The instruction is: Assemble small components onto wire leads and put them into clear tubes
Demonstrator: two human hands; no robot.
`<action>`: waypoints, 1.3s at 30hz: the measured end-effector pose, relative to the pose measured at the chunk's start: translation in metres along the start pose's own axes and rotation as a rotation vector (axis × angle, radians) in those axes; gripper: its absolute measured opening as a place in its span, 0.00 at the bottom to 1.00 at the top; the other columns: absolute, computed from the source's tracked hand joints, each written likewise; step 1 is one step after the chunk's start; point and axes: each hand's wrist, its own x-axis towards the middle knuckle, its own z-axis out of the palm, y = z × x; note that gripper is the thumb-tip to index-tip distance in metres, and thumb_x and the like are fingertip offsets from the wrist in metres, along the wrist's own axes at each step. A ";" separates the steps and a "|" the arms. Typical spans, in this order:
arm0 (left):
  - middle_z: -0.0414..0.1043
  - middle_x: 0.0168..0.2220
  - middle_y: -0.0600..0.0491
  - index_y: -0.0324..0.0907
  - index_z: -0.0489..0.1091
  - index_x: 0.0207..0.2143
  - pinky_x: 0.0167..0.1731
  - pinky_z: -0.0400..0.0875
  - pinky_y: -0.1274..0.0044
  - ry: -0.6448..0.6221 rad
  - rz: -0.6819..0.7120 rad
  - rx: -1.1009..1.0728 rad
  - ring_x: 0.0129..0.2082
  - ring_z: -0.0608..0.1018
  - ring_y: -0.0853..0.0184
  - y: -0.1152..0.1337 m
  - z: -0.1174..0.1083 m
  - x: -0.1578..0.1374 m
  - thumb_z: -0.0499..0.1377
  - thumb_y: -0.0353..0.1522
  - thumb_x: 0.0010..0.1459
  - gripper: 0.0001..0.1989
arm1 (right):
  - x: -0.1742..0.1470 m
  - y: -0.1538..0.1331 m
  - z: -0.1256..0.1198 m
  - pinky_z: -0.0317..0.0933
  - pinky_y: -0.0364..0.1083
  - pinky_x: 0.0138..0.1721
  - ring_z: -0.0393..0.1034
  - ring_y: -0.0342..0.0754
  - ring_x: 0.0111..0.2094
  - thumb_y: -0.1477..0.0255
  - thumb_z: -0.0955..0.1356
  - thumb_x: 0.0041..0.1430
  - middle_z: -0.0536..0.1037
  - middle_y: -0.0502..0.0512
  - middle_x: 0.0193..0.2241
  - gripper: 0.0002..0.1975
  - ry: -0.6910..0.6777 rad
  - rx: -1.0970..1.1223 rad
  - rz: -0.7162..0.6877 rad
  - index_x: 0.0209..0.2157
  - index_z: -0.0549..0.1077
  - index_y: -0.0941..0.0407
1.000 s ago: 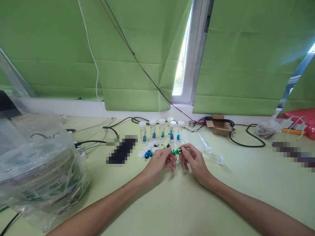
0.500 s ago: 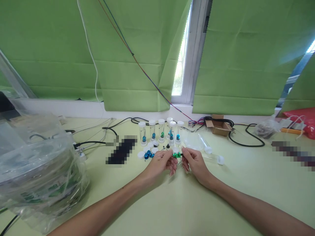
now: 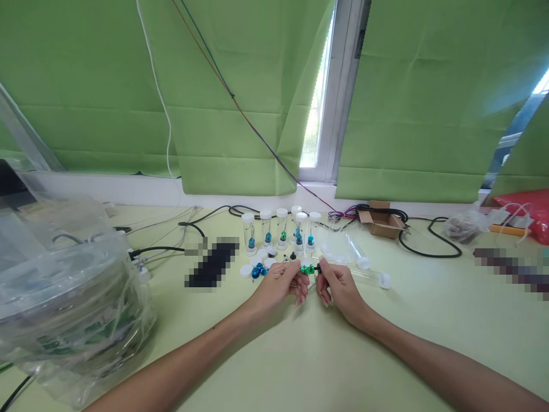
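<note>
Green fitting point(image 3: 307, 269): glossy and stepped, small, with a black tip point(image 3: 318, 268); held above the table point(image 3: 309, 355), before the upright capped tubes point(image 3: 282, 225).
Long axis: near level, crosswise to me, black tip pointing right.
My left hand point(image 3: 283, 284): thumb and fingers gripping the fitting's left end.
My right hand point(image 3: 338, 281): fingertips pinched at the black tip.
Bag print point(image 3: 55, 344): green marks on the plastic bag point(image 3: 139, 300), too blurred to read.
</note>
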 end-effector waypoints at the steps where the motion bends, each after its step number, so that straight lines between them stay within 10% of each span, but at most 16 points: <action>1: 0.69 0.22 0.50 0.35 0.70 0.24 0.19 0.65 0.77 -0.001 0.000 0.004 0.19 0.72 0.69 0.000 0.000 0.000 0.54 0.43 0.61 0.22 | 0.000 0.000 0.000 0.51 0.41 0.14 0.53 0.39 0.09 0.49 0.61 0.60 0.58 0.46 0.07 0.31 -0.002 -0.003 -0.003 0.13 0.64 0.56; 39: 0.69 0.22 0.50 0.35 0.70 0.24 0.20 0.65 0.78 -0.022 -0.039 -0.043 0.20 0.72 0.70 0.007 0.000 -0.001 0.54 0.43 0.61 0.21 | -0.003 -0.008 -0.003 0.45 0.38 0.13 0.45 0.38 0.12 0.64 0.63 0.65 0.59 0.39 0.10 0.09 -0.085 0.362 0.018 0.40 0.67 0.54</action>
